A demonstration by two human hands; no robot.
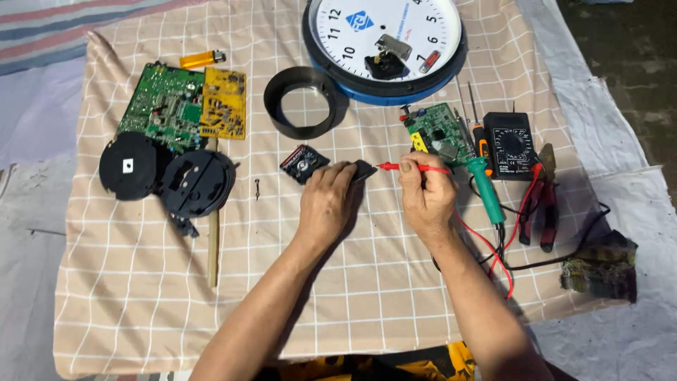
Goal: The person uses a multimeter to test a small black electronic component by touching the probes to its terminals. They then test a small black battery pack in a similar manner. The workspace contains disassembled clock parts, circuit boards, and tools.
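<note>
The left hand (pixel 326 200) lies palm down on the checked cloth (pixel 141 296), and its fingers press on a small dark part (pixel 364 169) that shows only at the fingertips; what kind of part it is I cannot tell, because the hand covers most of it. The right hand (pixel 425 195) is closed around a red multimeter probe (pixel 415 167), held like a pen. The long axis of the probe runs nearly level, and its metal tip points toward the left hand, ending just beside the dark part; I cannot tell if they touch. So the part lies directly to the left of the right hand, and the left hand is the nearer one, already on it. Just beyond the left hand's knuckles, on its outer side, lies a small black module with red print (pixel 304 163). Beyond the right hand is a small green circuit board (pixel 439 132), and farther to its right a black multimeter (pixel 510 144) and a green-handled soldering iron (pixel 485 185).
</note>
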